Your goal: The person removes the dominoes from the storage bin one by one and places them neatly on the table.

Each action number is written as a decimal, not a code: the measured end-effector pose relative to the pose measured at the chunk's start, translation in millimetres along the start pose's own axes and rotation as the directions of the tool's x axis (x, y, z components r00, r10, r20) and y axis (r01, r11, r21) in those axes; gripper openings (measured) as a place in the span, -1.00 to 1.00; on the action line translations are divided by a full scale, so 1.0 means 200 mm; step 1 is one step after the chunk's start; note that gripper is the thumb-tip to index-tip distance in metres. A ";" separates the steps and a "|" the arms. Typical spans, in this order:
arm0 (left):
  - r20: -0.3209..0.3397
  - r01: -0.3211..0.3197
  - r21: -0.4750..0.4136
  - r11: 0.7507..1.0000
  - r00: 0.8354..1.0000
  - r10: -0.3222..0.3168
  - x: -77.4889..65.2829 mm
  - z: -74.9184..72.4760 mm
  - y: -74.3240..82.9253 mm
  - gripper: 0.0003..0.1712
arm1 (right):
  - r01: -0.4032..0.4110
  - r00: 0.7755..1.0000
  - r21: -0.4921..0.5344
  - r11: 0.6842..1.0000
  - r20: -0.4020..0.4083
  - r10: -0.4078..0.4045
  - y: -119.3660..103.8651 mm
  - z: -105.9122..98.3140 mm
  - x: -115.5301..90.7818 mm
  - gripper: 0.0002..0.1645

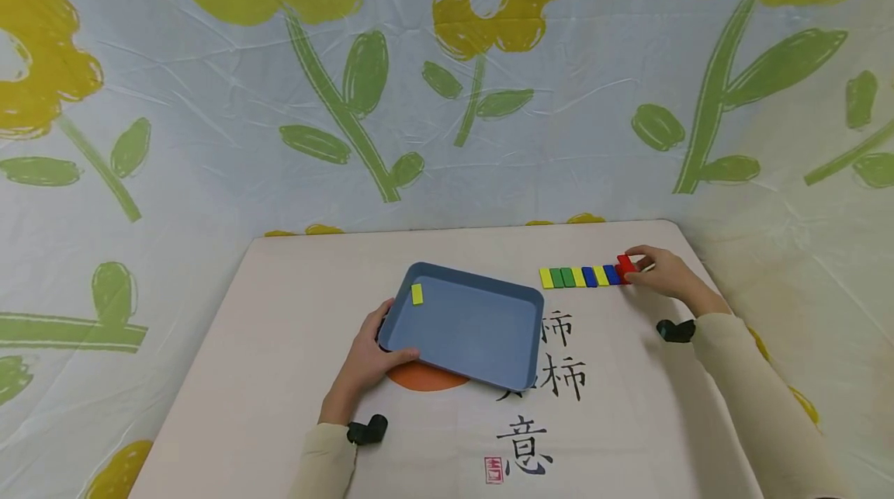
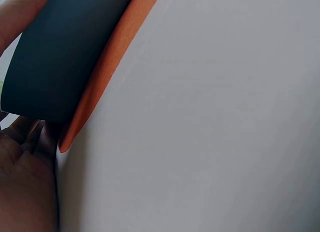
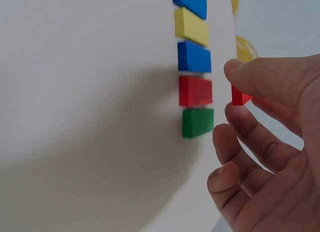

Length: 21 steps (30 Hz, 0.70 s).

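Note:
My left hand (image 1: 372,351) grips a blue-grey tray (image 1: 475,336) by its near left corner. The thumb lies on the near rim, and in the left wrist view the other fingers (image 2: 37,134) reach under the tray's edge. One yellow block (image 1: 417,294) lies inside the tray near its left side. Over the right end of a row of coloured blocks, my right hand (image 1: 660,272) pinches a red block (image 3: 240,95) between thumb and fingers. A red block (image 3: 196,90) and a green block (image 3: 198,123) stand below it at the row's end.
The row runs left with yellow (image 1: 546,278), green (image 1: 556,278) and blue (image 1: 590,277) blocks. A white cloth (image 1: 293,344) with black characters and an orange shape (image 1: 427,377) covers the table. Flower-printed fabric (image 1: 230,111) rises behind and at the sides.

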<state>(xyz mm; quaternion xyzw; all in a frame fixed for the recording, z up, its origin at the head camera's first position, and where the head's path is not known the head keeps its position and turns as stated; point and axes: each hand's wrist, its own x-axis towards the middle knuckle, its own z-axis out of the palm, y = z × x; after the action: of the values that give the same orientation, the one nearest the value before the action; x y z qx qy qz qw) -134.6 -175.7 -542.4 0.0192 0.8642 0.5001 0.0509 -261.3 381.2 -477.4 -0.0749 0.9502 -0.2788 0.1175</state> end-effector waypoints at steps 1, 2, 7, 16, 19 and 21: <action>0.000 0.000 0.000 1.000 1.000 0.000 0.00 0.00 0.00 0.21 | -0.009 1.000 -0.001 1.000 -0.002 0.009 0.01 0.00 0.00 -0.36; 0.000 -0.001 -0.001 1.000 1.000 0.001 0.00 0.00 0.00 0.21 | -0.020 1.000 -0.003 1.000 -0.003 0.020 0.03 -0.01 0.00 -0.35; -0.001 -0.003 -0.004 1.000 1.000 0.003 0.00 0.00 0.00 0.21 | -0.090 0.996 -0.002 0.996 -0.005 0.090 0.09 -0.01 -0.01 -0.31; 0.009 0.004 -0.014 1.000 1.000 -0.004 0.00 0.00 0.00 0.21 | -0.186 0.982 0.022 0.982 0.036 0.185 0.19 0.00 -0.01 -0.28; 0.004 -0.001 -0.014 1.000 1.000 0.001 0.00 0.00 0.01 0.21 | -0.184 0.983 0.025 0.983 0.033 0.183 0.19 0.00 0.00 -0.29; 0.002 -0.004 -0.013 1.000 1.000 0.004 0.00 0.00 0.01 0.21 | -0.180 0.983 0.024 0.983 0.028 0.180 0.19 0.01 0.00 -0.30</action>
<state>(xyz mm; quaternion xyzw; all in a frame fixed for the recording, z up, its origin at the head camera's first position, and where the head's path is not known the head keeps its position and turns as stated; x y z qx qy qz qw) -134.6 -175.9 -540.7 0.0209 0.8608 0.5060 0.0507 -263.2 412.8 -499.6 0.0093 0.9477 -0.2787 0.1555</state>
